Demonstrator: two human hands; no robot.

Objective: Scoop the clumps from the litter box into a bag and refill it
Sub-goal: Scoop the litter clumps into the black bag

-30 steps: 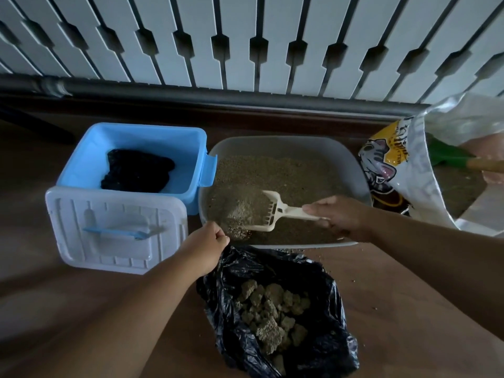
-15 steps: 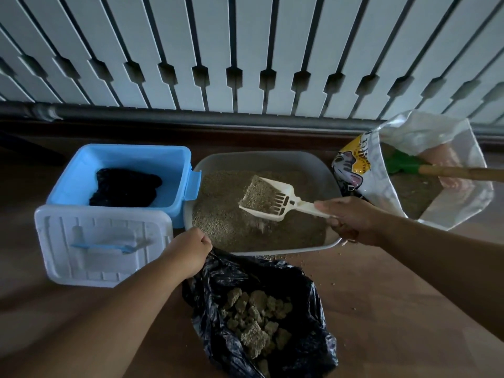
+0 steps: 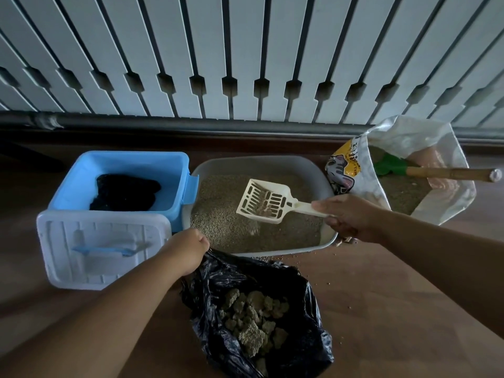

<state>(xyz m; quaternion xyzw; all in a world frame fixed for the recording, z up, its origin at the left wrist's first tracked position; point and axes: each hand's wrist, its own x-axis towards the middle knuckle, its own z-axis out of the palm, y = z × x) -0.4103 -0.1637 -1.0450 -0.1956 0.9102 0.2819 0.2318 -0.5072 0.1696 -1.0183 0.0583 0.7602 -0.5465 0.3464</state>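
A grey litter box (image 3: 320, 170) filled with sandy litter sits on the floor in the middle. My right hand (image 3: 351, 218) grips the handle of a cream slotted scoop (image 3: 266, 204), held above the litter with only a small clump left in it. In front lies an open black bag (image 3: 218, 279) with several greenish clumps (image 3: 252, 323) inside. My left hand (image 3: 185, 251) holds the bag's rim at its far left corner.
A blue bin (image 3: 131, 162) with dark plastic inside stands left of the box, its white lid (image 3: 101, 248) lying in front. At right an opened litter sack (image 3: 351, 170) holds a green trowel with a wooden handle (image 3: 447, 173). A slatted white fence runs behind. Grains are scattered on the floor.
The scoop dug into the litter, rose full, and loose litter has sifted out through its slots. My left hand has kept its hold on the bag rim.
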